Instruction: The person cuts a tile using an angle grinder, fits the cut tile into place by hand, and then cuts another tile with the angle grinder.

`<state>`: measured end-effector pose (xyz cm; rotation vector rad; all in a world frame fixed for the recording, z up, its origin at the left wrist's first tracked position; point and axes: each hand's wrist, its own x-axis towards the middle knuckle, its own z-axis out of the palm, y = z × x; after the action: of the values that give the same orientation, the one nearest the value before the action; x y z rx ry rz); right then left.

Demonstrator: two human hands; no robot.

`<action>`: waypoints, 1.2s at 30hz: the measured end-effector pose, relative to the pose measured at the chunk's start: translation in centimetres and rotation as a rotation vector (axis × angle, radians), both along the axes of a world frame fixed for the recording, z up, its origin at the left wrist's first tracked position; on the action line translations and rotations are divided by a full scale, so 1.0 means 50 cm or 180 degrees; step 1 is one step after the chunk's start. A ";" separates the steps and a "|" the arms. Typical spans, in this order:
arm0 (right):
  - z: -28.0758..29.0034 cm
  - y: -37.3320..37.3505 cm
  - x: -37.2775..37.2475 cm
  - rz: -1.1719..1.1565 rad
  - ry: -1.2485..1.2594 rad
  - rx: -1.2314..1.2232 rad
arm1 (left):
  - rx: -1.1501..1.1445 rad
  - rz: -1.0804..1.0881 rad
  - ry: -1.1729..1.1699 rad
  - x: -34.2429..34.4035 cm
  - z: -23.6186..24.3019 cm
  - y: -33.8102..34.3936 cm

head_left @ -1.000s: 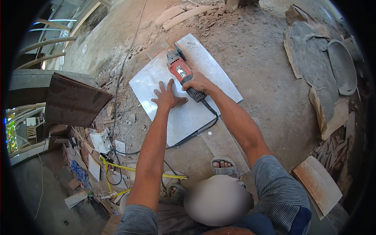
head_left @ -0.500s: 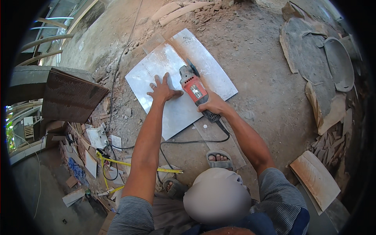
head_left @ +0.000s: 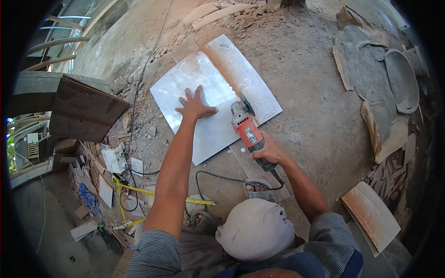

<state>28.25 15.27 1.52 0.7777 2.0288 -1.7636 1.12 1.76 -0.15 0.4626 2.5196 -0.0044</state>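
Observation:
A large pale grey tile (head_left: pixel 215 129) lies on the ground in front of me, with a line of reddish-brown dust running across it from the far edge. My left hand (head_left: pixel 195 107) is spread on the tile's left part, fingers apart and pressing on its surface. In my right hand (head_left: pixel 269 150) is a red and black angle grinder (head_left: pixel 250 133), held by its body. Its disc (head_left: pixel 247 104) stands on edge at the tile, on the dusty line near the right edge. The grinder's black cable (head_left: pixel 232 176) loops back toward my feet.
A yellow measuring tape (head_left: pixel 164 192) and a white socket box (head_left: pixel 114 160) lie at the left among broken tile pieces. A brown perforated sheet (head_left: pixel 86 109) leans beyond them. At the right are a grey basin (head_left: pixel 401 81) on torn paper and a dusty tile piece (head_left: pixel 372 213).
My right hand has drawn the grinder toward me and to the right along the dusty line. The cable has shifted with it. My left hand stays spread on the tile.

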 end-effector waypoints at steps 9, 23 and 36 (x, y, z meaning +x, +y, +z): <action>-0.025 0.013 -0.113 -0.0108 0.0397 0.0010 | 0.0005 0.0026 -0.0010 0.002 0.002 0.001; -0.054 0.033 -0.225 -0.0127 0.0541 -0.0001 | 0.0056 0.0050 -0.0099 0.003 0.003 0.000; -0.001 0.007 0.000 0.0044 -0.0061 0.0186 | 0.0068 -0.0011 0.0023 0.002 -0.007 -0.004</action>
<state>28.24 15.59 1.45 0.7930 2.0765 -1.6900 1.19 1.56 -0.52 0.4764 2.5280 0.0196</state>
